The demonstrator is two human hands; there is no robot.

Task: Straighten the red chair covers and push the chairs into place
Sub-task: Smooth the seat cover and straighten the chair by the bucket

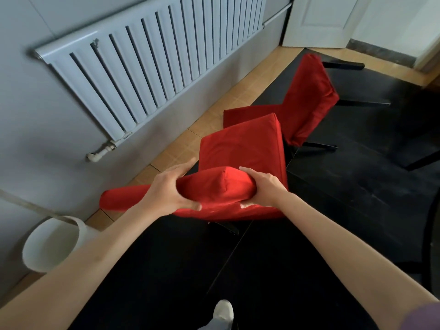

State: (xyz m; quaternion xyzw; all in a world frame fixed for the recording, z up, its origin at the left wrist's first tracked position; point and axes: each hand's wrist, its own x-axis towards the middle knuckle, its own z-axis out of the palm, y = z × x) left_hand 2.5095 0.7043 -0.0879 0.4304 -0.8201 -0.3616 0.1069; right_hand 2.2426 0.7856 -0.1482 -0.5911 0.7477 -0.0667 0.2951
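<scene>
A near chair in a red cover (pixel 240 148) stands in front of me on the black mat, its seat facing away. My left hand (pixel 169 191) and my right hand (pixel 264 189) both grip the top of its backrest (pixel 214 186), fingers curled round the red fabric. A second red-covered chair (pixel 307 98) stands just beyond it, turned at an angle, its black legs showing to the right.
A white radiator (pixel 152 65) hangs on the grey wall to the left. A white bin (pixel 51 244) stands at the lower left by the wall. A black mat (pixel 345 186) covers the tan tile floor (pixel 181 148). My shoe (pixel 222 312) shows at the bottom. A white door (pixel 319 20) stands at the back.
</scene>
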